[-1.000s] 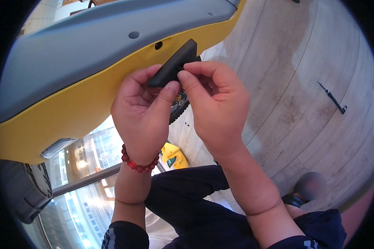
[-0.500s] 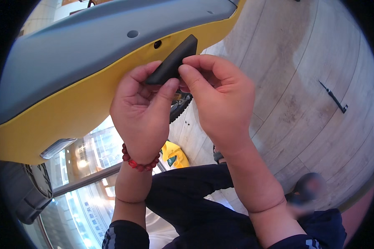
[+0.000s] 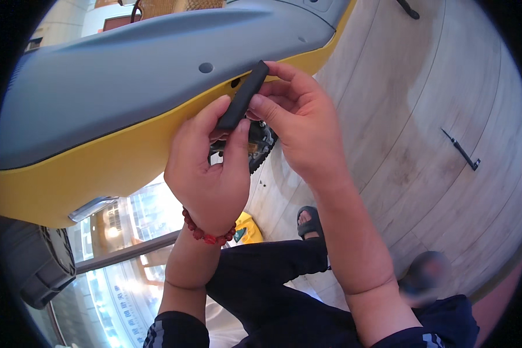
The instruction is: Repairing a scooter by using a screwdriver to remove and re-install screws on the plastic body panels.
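A small, matte black, oblong piece (image 3: 245, 95) is held up between my two hands, tilted so its upper end leans right; its exact kind I cannot make out. My left hand (image 3: 209, 162), with a red bead bracelet at the wrist, pinches its lower end between thumb and fingers. At the upper end and right edge, my right hand (image 3: 310, 124) grips it, index finger on the tip and thumb on the side. Just behind the piece is a yellow panel (image 3: 98, 153) with a dark round hole (image 3: 235, 83), partly covered. A grey panel (image 3: 133, 69) lies above the yellow one.
Below the yellow panel, a dark wheel-like part (image 3: 263, 139) shows behind my hands. A thin black tool (image 3: 461, 149) lies on the wood-plank floor (image 3: 383, 104) at the right. A yellow object (image 3: 248, 229) sits near my sandaled foot (image 3: 310, 223). Glass with bright reflections (image 3: 122, 296) stands lower left.
The black piece has turned steeper and shows a narrower face. My right index finger has moved up to its top end. In view, the panels have shifted right and slightly down.
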Motion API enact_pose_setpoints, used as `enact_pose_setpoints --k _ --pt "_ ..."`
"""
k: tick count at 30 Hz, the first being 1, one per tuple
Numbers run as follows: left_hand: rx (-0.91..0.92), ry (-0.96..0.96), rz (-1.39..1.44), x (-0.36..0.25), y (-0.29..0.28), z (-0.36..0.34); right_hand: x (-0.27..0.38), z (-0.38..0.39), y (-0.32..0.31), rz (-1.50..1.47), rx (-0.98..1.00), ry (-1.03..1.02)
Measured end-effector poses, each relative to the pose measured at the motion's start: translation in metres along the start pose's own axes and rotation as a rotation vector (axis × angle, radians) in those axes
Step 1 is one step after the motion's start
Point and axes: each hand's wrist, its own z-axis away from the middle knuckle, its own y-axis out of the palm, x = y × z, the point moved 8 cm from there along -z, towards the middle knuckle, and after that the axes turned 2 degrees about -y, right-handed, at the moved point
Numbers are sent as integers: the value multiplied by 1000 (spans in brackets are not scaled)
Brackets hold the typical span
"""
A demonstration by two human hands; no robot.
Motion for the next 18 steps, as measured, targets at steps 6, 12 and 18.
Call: enact_pose_setpoints --k 6,12,18 --pt "-40 91 -204 -4 -7 2 -1 -3 3 53 -76 -54" --pt "-1 218 -267 -11 -8 2 -7 -1 6 -48 -85 -85" --pt "-22 270 -263 -13 -10 2 -8 1 9 -68 -110 -100"
